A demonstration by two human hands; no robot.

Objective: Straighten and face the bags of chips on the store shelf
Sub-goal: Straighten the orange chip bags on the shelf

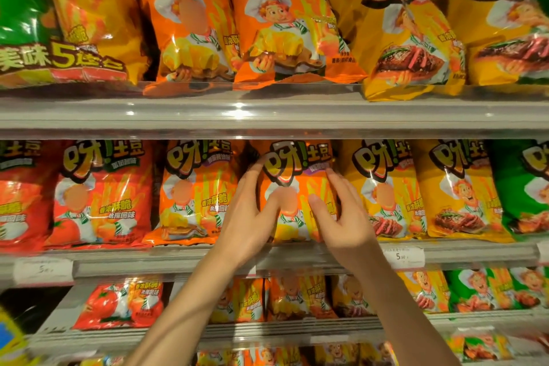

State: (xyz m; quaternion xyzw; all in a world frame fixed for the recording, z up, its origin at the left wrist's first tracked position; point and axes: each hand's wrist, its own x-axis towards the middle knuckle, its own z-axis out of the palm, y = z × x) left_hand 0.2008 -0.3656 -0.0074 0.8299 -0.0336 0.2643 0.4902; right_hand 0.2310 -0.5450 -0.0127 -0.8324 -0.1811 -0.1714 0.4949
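Head view: I see left hand point(249, 217) and right hand point(341, 217) clasping the orange bag point(297, 184) on the middle shelf point(178, 258), fingers round its edges; its neighbours look faced, top-shelf bags still lean.

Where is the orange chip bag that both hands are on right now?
In the head view, the orange chip bag stands mid-frame on the middle shelf, between another orange bag and a yellow steak-picture bag.
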